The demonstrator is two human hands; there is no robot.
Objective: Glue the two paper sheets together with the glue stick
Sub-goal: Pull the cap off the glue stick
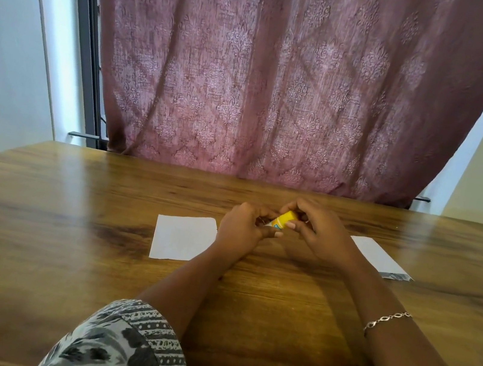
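Observation:
A small yellow glue stick (283, 219) is held above the wooden table (70, 219), between both hands. My left hand (241, 228) grips its lower left end, fingers curled round it. My right hand (318, 229) pinches its upper right end. Whether the cap is on or off is hidden by the fingers. One white paper sheet (182, 237) lies flat on the table left of my left hand. A second white sheet (380, 258) lies to the right, partly hidden behind my right wrist.
A patterned maroon curtain (282, 78) hangs behind the table's far edge. A dark window frame (88, 63) stands at the back left. A bracelet (388, 319) sits on my right forearm.

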